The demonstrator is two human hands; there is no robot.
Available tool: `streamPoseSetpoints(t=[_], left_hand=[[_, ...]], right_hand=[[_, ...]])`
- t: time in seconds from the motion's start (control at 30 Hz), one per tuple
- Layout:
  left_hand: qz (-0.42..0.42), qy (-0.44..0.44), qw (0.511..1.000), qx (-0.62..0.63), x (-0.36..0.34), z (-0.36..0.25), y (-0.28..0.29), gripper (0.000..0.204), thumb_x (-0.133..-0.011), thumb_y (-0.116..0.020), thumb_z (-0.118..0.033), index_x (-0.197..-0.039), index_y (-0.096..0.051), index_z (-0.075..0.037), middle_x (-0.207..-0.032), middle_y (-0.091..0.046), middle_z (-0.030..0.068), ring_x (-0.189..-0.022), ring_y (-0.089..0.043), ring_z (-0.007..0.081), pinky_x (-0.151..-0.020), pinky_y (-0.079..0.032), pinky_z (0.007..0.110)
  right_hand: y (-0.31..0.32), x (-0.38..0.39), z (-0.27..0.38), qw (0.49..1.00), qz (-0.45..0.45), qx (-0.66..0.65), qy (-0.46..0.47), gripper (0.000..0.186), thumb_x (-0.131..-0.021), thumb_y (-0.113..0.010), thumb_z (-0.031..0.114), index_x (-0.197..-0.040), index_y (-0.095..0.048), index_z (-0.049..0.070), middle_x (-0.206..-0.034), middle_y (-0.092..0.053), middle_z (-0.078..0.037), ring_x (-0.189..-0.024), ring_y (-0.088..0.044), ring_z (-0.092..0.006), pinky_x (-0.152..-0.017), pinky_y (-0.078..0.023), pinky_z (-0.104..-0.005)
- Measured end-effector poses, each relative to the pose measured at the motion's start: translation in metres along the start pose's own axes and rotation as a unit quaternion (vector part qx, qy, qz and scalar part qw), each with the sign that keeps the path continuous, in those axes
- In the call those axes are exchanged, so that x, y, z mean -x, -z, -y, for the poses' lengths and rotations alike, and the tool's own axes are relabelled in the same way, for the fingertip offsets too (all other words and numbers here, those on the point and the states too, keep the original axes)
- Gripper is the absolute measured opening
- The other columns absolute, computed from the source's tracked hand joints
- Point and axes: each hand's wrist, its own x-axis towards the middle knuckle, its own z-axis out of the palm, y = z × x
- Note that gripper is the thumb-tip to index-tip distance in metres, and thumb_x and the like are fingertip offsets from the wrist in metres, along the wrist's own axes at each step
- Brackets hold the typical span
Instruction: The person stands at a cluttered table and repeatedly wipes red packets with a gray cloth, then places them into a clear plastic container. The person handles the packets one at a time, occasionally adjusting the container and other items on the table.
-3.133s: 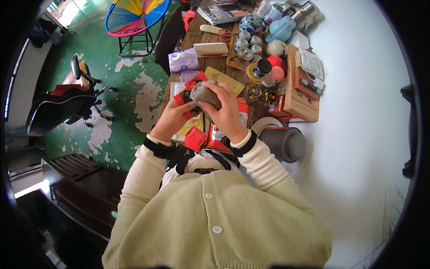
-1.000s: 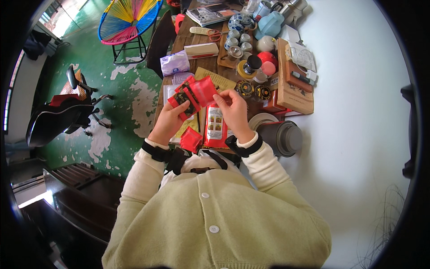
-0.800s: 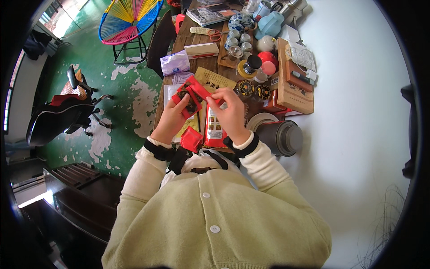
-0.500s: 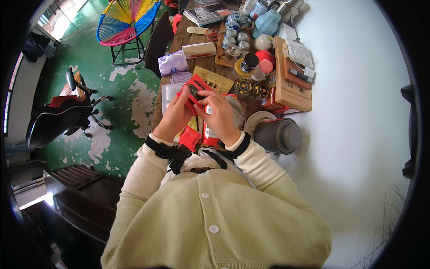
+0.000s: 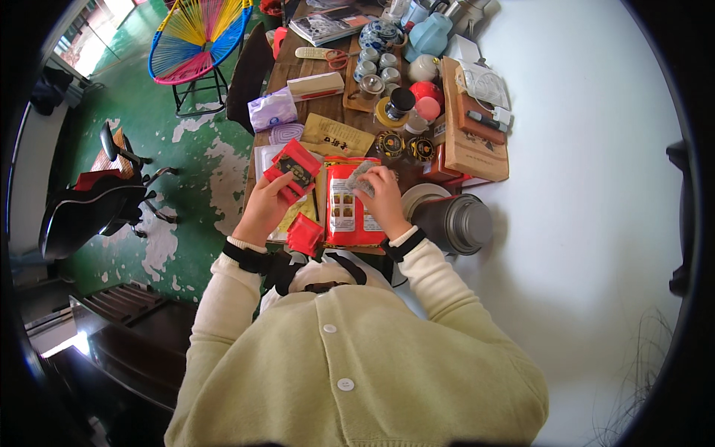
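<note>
My left hand point(image 5: 261, 210) is closed on a flat red packet point(image 5: 296, 165) with a dark label, held tilted over the left part of the table. My right hand point(image 5: 386, 201) pinches a crumpled grey cloth-like piece point(image 5: 358, 179); its exact kind is unclear. Under that piece lies a large red printed bag point(image 5: 343, 212) with white panels. Smaller red packets point(image 5: 304, 234) lie near the table's front edge, below my left hand. A yellowish paper packet point(image 5: 337, 135) rests beyond both hands.
Behind stand jars point(image 5: 395, 109), small cups point(image 5: 369, 68) on a wooden tray and a patterned teapot point(image 5: 381, 34). A large grey flask point(image 5: 456, 223) lies to the right. Tissues point(image 5: 272, 109), scissors point(image 5: 337, 59) and a cardboard box point(image 5: 474, 134) flank the table.
My hands have moved apart. The left keeps the red packet; the right has left it and now holds the grey piece over the red bag. The whole view has shifted slightly.
</note>
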Motion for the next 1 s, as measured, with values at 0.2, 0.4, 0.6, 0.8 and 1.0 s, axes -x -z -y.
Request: streamPoseSetpoints(t=[0.2,0.4,0.6,0.8,1.0], left_hand=[[-0.009,-0.002,1.0,-0.009,-0.003,0.003,0.005,0.034,-0.099,-0.055,-0.002,-0.131,-0.049,0.008,-0.128,-0.06,0.0211,-0.119,-0.062,0.0349,-0.103,-0.052,0.05],[-0.025,0.001,1.0,-0.008,-0.004,0.006,0.007,0.032,-0.099,-0.055,-0.002,-0.129,-0.05,0.007,-0.126,-0.061,0.021,-0.118,-0.062,0.0359,-0.102,-0.052,0.053],[-0.036,0.004,0.999,-0.014,-0.005,0.011,0.011,0.031,-0.098,-0.056,-0.001,-0.128,-0.051,0.006,-0.126,-0.061,0.0204,-0.118,-0.062,0.0358,-0.103,-0.052,0.054],[-0.018,0.029,0.999,0.021,-0.009,0.019,0.019,0.037,-0.099,-0.054,-0.001,-0.135,-0.048,0.006,-0.132,-0.059,0.021,-0.123,-0.059,0.0365,-0.106,-0.049,0.057],[-0.011,0.036,0.999,0.037,-0.013,0.022,0.022,0.042,-0.1,-0.051,-0.001,-0.14,-0.043,0.007,-0.137,-0.056,0.0217,-0.127,-0.057,0.036,-0.109,-0.047,0.058]], right_hand=[[-0.015,0.015,-0.015,1.0,0.002,0.002,-0.026,0.025,-0.082,-0.071,0.006,-0.106,-0.067,0.008,-0.11,-0.058,-0.011,-0.107,-0.056,-0.0341,-0.093,-0.047,-0.0448],[-0.021,0.012,-0.032,0.997,0.009,0.043,-0.067,0.026,-0.087,-0.07,0.011,-0.112,-0.065,0.005,-0.124,-0.058,-0.012,-0.114,-0.056,-0.0352,-0.097,-0.046,-0.0445],[-0.028,0.021,-0.04,0.992,-0.03,0.126,-0.006,0.056,-0.08,-0.081,0.026,-0.125,-0.057,0.003,-0.143,-0.05,-0.016,-0.124,-0.054,-0.0377,-0.103,-0.045,-0.042],[-0.032,0.014,-0.056,0.99,0.058,0.054,-0.112,0.052,-0.079,-0.08,0.019,-0.122,-0.055,0.005,-0.124,-0.061,-0.018,-0.113,-0.059,-0.0389,-0.095,-0.049,-0.0456],[-0.011,-0.008,-0.025,0.996,-0.017,-0.008,-0.089,0.047,-0.08,-0.078,0.015,-0.118,-0.055,0.002,-0.112,-0.064,-0.019,-0.104,-0.063,-0.0388,-0.088,-0.051,-0.044]])
